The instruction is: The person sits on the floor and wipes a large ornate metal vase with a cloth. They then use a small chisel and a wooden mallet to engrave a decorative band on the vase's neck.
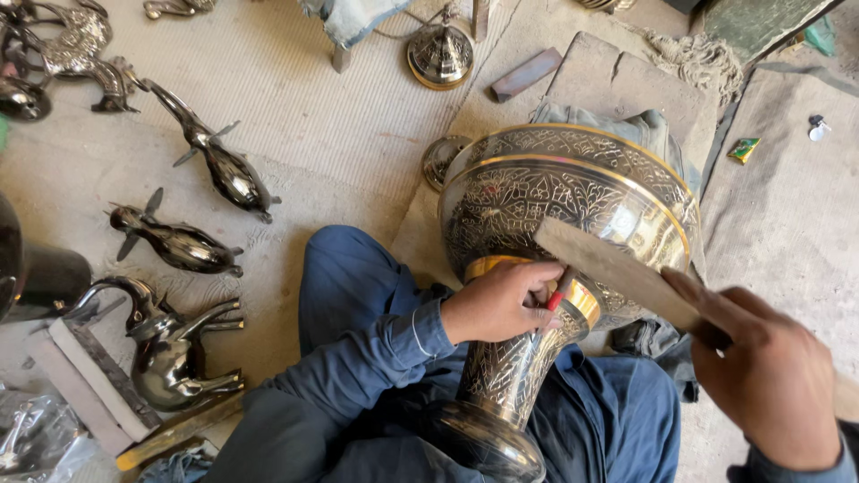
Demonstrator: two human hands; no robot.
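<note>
Floor covered in worn beige matting (295, 80), daylight from upper frame. Dark metal animal figures (179, 241) scattered at left; grey concrete slab (617, 76) and burlap sheet (787, 215) upper right.

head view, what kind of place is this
Most likely a metal engraving workshop, worked on the floor. A large engraved brass vase lies across the person's lap, the left hand holds a small tool against it, the right hand grips a wooden stick, and finished metal animal figures lie nearby.

We are gripping a red-handled tool (557, 299) in our left hand (497, 301) against the engraved brass vase (573, 201) lying across our lap, while our right hand (771, 376) is holding a flat wooden stick (617, 268) over it
</note>
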